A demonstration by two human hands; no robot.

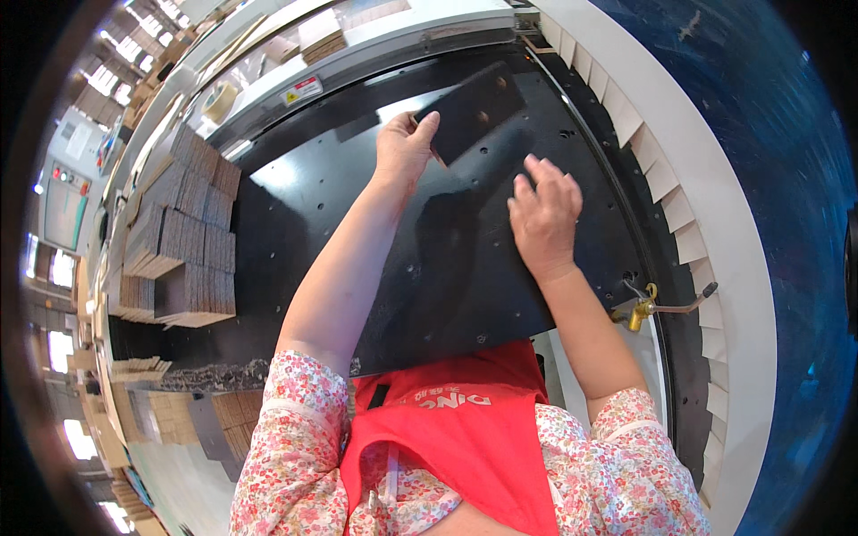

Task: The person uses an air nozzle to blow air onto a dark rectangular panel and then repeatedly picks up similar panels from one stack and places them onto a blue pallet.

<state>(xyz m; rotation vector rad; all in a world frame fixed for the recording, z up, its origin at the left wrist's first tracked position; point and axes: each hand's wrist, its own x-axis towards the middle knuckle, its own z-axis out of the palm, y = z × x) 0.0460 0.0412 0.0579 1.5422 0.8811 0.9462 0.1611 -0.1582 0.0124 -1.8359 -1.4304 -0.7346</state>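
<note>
My left hand [404, 147] reaches over the black worktop [357, 259] and grips a dark rectangular panel [460, 125] by its near left corner. The thumb lies on top of the panel; the other fingers are mostly hidden. Two small light spots show on the panel's right part. To the right and nearer to me, my right hand [547, 214] hovers apart from the panel. Its fingers are slightly bent and spread, with nothing in them.
Stacks of dark-faced boards [183, 241] with brown edges stand at the left. A brass valve [639, 314] with a lever sits at the right edge, beside a row of pale flaps [660, 174]. A tape roll [219, 103] lies beyond the stacks.
</note>
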